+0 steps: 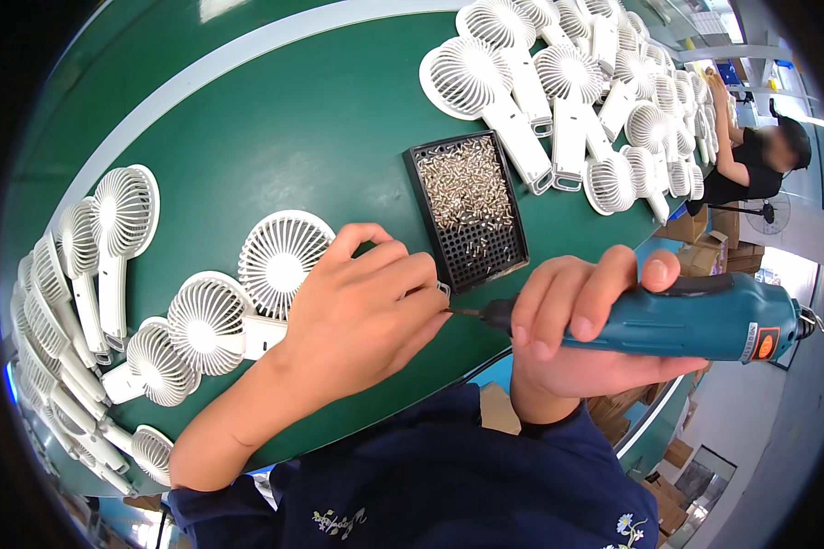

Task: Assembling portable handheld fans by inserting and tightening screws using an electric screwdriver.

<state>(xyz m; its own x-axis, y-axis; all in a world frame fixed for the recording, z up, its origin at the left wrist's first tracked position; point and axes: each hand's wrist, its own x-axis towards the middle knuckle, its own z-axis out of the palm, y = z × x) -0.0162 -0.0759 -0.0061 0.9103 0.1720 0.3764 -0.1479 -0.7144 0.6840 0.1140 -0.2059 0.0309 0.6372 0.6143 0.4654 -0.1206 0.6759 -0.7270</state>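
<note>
My right hand [586, 320] is wrapped round a teal electric screwdriver [668, 320], which lies nearly level with its bit pointing left. The bit's tip reaches the fingertips of my left hand [366, 311]. That hand is curled closed over the handle of a white handheld fan [279, 261]. Most of this handle is hidden under my hand, though a small loop [443, 288] at its end shows beside my fingers. Whether a screw sits between the fingertips and the bit is hidden. Just beyond stands a black tray [515, 261] holding a heap of small silvery screws [462, 183].
More white fans [206, 325] lie left of my forearm, beside a stacked row [124, 215] at the left edge. Another large pile of fans [568, 78] covers the far right of the green table [339, 119]. A person in black [751, 165] works further along.
</note>
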